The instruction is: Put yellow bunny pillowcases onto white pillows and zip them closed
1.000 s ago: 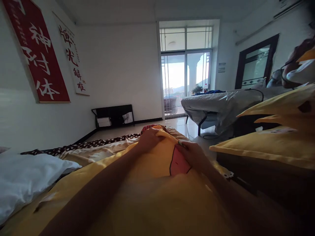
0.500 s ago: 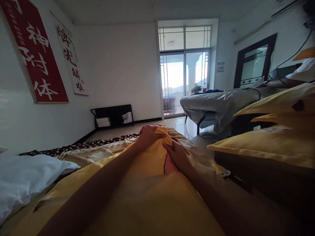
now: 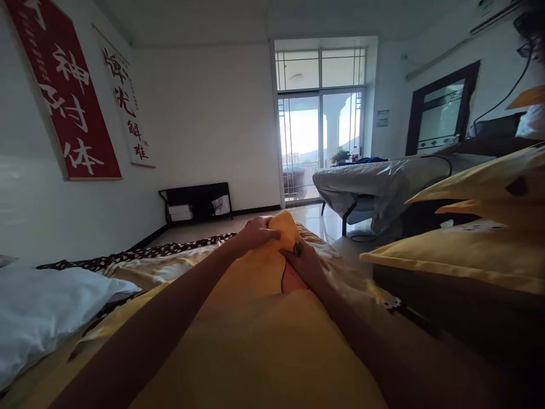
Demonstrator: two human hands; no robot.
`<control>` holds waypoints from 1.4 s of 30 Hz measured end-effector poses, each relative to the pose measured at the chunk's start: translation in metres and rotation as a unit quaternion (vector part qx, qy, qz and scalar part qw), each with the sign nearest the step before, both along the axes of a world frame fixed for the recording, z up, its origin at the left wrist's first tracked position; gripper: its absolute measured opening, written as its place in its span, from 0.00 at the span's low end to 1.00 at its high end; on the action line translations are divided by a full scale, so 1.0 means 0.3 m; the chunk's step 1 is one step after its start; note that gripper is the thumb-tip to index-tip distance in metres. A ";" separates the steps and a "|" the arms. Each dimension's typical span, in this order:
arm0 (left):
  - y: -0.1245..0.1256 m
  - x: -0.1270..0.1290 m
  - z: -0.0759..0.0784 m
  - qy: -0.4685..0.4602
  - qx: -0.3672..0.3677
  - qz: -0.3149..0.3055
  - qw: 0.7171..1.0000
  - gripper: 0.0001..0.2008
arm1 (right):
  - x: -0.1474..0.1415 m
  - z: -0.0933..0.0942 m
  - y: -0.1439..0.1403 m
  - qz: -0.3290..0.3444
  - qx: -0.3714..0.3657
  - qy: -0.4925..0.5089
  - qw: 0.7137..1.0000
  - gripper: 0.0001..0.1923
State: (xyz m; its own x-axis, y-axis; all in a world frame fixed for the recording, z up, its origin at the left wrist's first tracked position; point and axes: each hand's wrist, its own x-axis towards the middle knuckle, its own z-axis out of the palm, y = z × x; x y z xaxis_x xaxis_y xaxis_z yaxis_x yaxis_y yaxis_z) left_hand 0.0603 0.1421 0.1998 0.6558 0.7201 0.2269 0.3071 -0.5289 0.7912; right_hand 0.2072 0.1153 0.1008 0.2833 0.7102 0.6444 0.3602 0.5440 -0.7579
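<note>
A yellow pillowcase (image 3: pixel 238 329) with a pink, dark-outlined patch stretches from close below me out over the bed. At its far end, a corner stands up between my hands. My left hand (image 3: pixel 255 234) pinches the cloth along the left of that corner, fingers closed. Just to the right and a little nearer, my right hand (image 3: pixel 303 261) grips the other side of the corner, thumb on top; its fingers are partly hidden behind the cloth. Beside my left forearm lies a white pillow (image 3: pixel 63 307).
Patterned bedding (image 3: pixel 170 267) with a brown dotted edge spreads under the cloth. Stacked yellow pillows (image 3: pixel 460 250) stand at the right. Beyond are a plastic-covered table (image 3: pixel 366 176), a low black rack (image 3: pixel 196 199) and a glass door (image 3: pixel 319 142). Part of a person (image 3: pixel 530 42) shows at the upper right edge.
The yellow corner stands higher and more pointed between my hands. My left hand has shifted slightly left along the cloth. More of the person at the right edge shows.
</note>
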 end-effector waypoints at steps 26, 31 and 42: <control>0.099 -0.007 -0.017 -0.049 0.200 0.170 0.964 0.13 | 0.012 -0.004 -0.046 0.006 -0.076 -0.112 0.991 0.18; 0.155 -0.043 0.021 0.007 0.348 0.241 0.906 0.13 | -0.005 0.010 -0.128 0.040 -0.130 -0.194 0.971 0.18; 0.145 -0.150 0.147 0.031 0.344 0.266 0.900 0.16 | 0.048 -0.115 -0.106 -0.029 -0.132 -0.199 0.971 0.22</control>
